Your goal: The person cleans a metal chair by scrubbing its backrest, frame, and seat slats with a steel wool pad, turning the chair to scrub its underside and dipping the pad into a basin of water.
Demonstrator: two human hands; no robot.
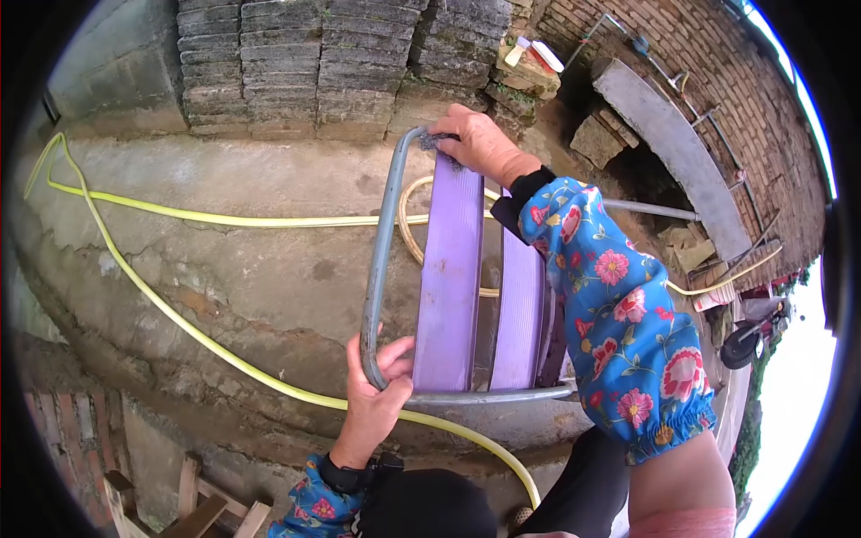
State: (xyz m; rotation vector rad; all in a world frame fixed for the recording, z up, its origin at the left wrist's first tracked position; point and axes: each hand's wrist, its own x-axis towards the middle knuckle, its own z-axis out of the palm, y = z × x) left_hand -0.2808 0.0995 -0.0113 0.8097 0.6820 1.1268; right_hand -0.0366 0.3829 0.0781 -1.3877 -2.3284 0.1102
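Observation:
A metal-framed piece with ribbed purple slats (451, 282) stands in front of me; it looks like a step ladder or slatted chair. Its bent grey tube frame (384, 224) loops round the near end. My left hand (380, 387) is wrapped round the lower corner of that tube. At the upper corner, my right hand (484, 145) is closed on a dark grey scouring pad (437, 142), pressed against the tube and the slat's end. Floral blue sleeves cover both forearms. The far end of the piece is partly hidden behind my right arm.
A yellow hose (215, 345) loops across the concrete floor (278, 269) and passes beneath the frame. Stacked grey tiles (282, 67) line the back. Brushes (543, 56) lie on a stone ledge. A wooden frame (202, 507) is at lower left, a wheel (739, 348) at right.

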